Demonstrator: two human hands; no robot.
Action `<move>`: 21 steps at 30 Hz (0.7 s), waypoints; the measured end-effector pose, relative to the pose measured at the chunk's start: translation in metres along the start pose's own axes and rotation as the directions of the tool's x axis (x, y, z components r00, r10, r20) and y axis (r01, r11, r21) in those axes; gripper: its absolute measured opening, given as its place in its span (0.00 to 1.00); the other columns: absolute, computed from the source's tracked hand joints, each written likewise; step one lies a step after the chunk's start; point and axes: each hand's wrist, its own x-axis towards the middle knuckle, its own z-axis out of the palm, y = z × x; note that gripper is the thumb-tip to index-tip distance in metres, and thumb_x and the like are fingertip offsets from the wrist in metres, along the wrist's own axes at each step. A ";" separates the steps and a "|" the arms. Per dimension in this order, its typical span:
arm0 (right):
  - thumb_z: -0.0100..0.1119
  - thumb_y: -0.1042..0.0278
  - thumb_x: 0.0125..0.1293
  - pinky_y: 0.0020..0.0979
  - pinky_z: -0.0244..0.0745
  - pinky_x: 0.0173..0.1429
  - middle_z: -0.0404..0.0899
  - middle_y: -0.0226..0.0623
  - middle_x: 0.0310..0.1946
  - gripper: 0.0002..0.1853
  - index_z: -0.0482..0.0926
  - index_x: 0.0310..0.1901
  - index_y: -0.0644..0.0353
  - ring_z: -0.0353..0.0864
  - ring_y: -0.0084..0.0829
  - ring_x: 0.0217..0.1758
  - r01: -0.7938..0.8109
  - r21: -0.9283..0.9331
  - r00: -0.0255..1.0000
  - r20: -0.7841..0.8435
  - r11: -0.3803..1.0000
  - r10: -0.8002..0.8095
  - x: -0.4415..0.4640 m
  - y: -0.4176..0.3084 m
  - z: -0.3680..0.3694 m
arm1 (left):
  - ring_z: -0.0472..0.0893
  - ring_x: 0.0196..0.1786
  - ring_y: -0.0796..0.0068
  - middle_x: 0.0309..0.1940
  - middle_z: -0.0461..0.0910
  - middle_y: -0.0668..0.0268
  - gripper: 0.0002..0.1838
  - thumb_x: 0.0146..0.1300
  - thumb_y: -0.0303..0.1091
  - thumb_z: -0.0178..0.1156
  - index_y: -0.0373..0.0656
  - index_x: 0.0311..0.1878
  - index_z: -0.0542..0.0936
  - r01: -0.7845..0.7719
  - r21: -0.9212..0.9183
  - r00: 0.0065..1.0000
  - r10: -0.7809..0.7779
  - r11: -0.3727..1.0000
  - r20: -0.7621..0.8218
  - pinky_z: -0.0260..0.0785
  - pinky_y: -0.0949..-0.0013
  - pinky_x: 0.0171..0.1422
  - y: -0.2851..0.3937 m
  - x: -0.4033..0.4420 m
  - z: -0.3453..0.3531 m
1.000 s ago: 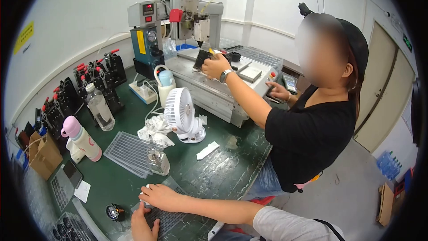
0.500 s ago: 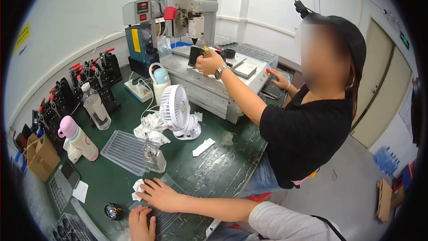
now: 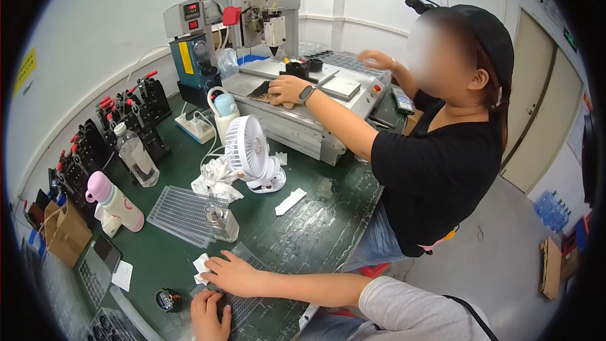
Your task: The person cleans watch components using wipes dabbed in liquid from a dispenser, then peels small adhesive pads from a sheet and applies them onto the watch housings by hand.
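"Where's the white tissue (image 3: 200, 265)?"
"By the right hand (image 3: 237, 276)."
"Left hand (image 3: 211, 317)?"
"At the gray sheet (image 3: 245, 307). I can't tell what either grip holds, or what's done or left."

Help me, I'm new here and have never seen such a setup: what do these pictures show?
They come from one camera on a person's head, looking forward and down, so the two bare hands at the bottom are the wearer's own. The right hand has its fingers at a white tissue; whether they grip it is hard to tell. The left hand rests on a dotted sheet, near a round black part. Farther along the green table stand a white fan, a glass bottle and a pink-lidded drink bottle. Behind is a large machine, with another person beside it.
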 end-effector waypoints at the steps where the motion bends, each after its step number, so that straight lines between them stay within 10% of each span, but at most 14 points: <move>1: 0.54 0.68 0.58 0.40 0.65 0.59 0.71 0.41 0.47 0.19 0.74 0.53 0.58 0.70 0.39 0.56 -0.007 -0.001 1.000 0.002 1.000 0.007 0.004 0.000 -0.004 | 0.72 0.54 0.50 0.51 0.73 0.52 0.17 0.59 0.31 0.60 0.38 0.51 0.75 -0.001 0.002 1.000 0.001 1.000 0.002 0.63 0.56 0.61 0.001 0.000 0.000; 4: 0.53 0.72 0.56 0.35 0.67 0.58 0.72 0.40 0.46 0.18 0.75 0.51 0.60 0.70 0.40 0.55 -0.124 0.228 0.984 0.156 0.966 0.090 0.011 -0.006 -0.021 | 0.71 0.56 0.50 0.52 0.72 0.52 0.20 0.57 0.32 0.63 0.39 0.53 0.75 -0.015 -0.010 1.000 0.015 1.000 0.002 0.63 0.56 0.61 0.002 0.000 -0.002; 6: 0.52 0.77 0.55 0.33 0.68 0.56 0.71 0.39 0.43 0.17 0.76 0.49 0.63 0.70 0.41 0.52 -0.028 0.520 0.991 -0.096 0.854 0.092 0.021 -0.008 -0.042 | 0.71 0.56 0.50 0.52 0.72 0.52 0.22 0.55 0.33 0.64 0.40 0.54 0.75 0.004 -0.010 1.000 -0.004 1.000 -0.030 0.63 0.56 0.62 -0.005 -0.003 0.004; 10: 0.52 0.80 0.54 0.35 0.69 0.53 0.70 0.38 0.41 0.18 0.75 0.49 0.63 0.69 0.41 0.47 0.144 0.484 0.843 -0.517 0.863 0.149 0.029 -0.010 -0.061 | 0.71 0.56 0.50 0.52 0.72 0.53 0.21 0.55 0.31 0.64 0.41 0.53 0.77 0.055 -0.068 0.997 -0.051 0.996 0.052 0.63 0.56 0.62 -0.005 -0.003 -0.002; 12: 0.53 0.80 0.53 0.35 0.72 0.50 0.70 0.38 0.41 0.20 0.75 0.50 0.62 0.70 0.41 0.47 0.067 0.516 0.915 -0.373 0.854 0.154 0.022 0.006 -0.033 | 0.71 0.56 0.50 0.52 0.72 0.53 0.21 0.55 0.31 0.64 0.41 0.53 0.76 0.013 -0.048 1.000 -0.012 0.999 0.011 0.63 0.56 0.62 -0.005 -0.002 -0.001; 14: 0.55 0.81 0.52 0.35 0.72 0.50 0.70 0.39 0.41 0.22 0.75 0.52 0.62 0.71 0.40 0.47 -0.172 0.347 0.984 0.103 0.922 0.145 0.012 0.013 -0.005 | 0.71 0.56 0.50 0.53 0.72 0.53 0.20 0.56 0.31 0.63 0.40 0.53 0.76 0.018 -0.039 0.999 -0.017 0.999 0.036 0.63 0.56 0.62 -0.005 -0.001 -0.002; 21: 0.58 0.78 0.52 0.35 0.70 0.54 0.70 0.41 0.42 0.23 0.75 0.53 0.64 0.70 0.41 0.49 -0.038 0.522 0.981 -0.141 0.852 0.130 0.025 0.006 -0.040 | 0.72 0.55 0.51 0.51 0.74 0.54 0.17 0.58 0.29 0.62 0.39 0.51 0.78 0.031 -0.056 0.999 -0.029 0.998 0.023 0.63 0.57 0.61 -0.008 0.002 -0.001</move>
